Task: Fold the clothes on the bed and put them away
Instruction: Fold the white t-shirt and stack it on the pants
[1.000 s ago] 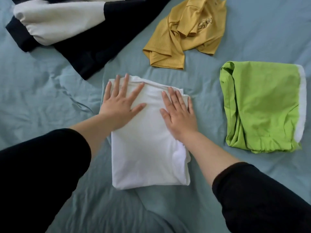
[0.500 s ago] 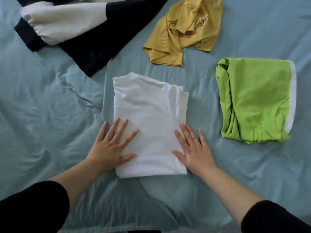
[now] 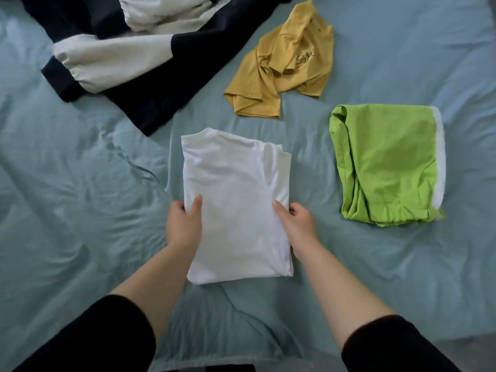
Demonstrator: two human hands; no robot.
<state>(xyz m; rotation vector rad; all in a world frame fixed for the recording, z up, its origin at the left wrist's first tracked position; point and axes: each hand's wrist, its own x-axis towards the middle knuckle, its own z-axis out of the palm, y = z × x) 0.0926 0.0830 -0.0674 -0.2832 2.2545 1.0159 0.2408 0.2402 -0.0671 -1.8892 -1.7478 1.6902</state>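
Observation:
A folded white garment (image 3: 236,189) lies as a neat rectangle in the middle of the blue bed sheet (image 3: 80,210). My left hand (image 3: 183,226) grips its left edge, thumb on top and fingers tucked under the cloth. My right hand (image 3: 294,224) grips the right edge the same way. To the right lies a folded green garment (image 3: 386,162) with a white band along its right side. A crumpled yellow shirt (image 3: 281,65) lies unfolded behind the white one. A dark navy and cream garment (image 3: 128,55) is spread at the back left.
The blue sheet is wrinkled on the left side and near the front. The bed's front edge (image 3: 228,367) runs along the bottom of the view, between my black sleeves.
My hands slid down the white garment from its top toward me, pressing it flat. Now they have moved to its two sides and closed on the edges.

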